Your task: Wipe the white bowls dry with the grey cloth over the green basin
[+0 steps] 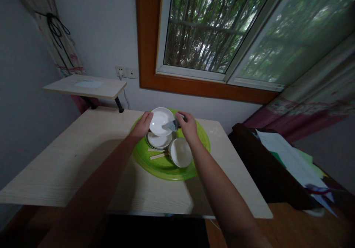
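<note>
My left hand [142,126] grips the left rim of a small white plate [159,119], held tilted toward me above a green round tray [166,174]. In my right hand [188,126] is a scraper [171,125] with a flat grey blade, its tip over the plate's inner face; whether it touches cannot be made out. Under the held plate, more white dishes [159,141] sit stacked on the tray, partly covered. A white bowl [181,153] stands to their right, below my right wrist. Light wooden chopsticks [159,156] lie beside the bowl, some ends hidden.
The tray rests on a pale wooden table [91,159]. A raised shelf [91,87] with a paper on it stands at the back left. Behind are a wall socket [126,72] and a window [205,29]. Papers [288,155] lie on dark furniture at the right.
</note>
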A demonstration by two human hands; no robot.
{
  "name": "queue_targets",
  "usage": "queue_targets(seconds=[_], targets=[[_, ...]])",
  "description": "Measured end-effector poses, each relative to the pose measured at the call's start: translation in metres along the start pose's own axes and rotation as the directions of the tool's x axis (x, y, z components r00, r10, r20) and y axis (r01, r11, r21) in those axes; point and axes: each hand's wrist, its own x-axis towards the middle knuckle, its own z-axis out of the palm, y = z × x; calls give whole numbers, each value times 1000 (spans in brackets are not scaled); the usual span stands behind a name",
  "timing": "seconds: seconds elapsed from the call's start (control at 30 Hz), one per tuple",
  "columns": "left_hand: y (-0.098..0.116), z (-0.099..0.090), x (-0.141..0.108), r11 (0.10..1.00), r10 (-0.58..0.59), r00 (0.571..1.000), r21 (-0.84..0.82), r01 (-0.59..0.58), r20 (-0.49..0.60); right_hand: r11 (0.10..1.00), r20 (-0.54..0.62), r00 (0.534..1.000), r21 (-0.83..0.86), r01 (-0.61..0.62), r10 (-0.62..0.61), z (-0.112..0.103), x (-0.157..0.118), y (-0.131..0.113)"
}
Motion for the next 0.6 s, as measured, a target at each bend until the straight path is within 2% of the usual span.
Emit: queue_targets(seconds=[0.17,0.27,0.43,0.6], targets=[[3,0,-2,997,63,997,36,-64,36,986,139,990,-157,56,-34,5,-5,-5],[7,1,-5,999,30,997,37,-32,66,972,184,983,-230,58,-15,-1,-5,-7],[8,1,-7,1000,21,992,-9,-20,125,929,272,961,-339,151,-57,-12,-4,-20],[10,4,-6,993,-24,993,-110,37,116,868,298,955,-473,148,0,-19,1,-35]])
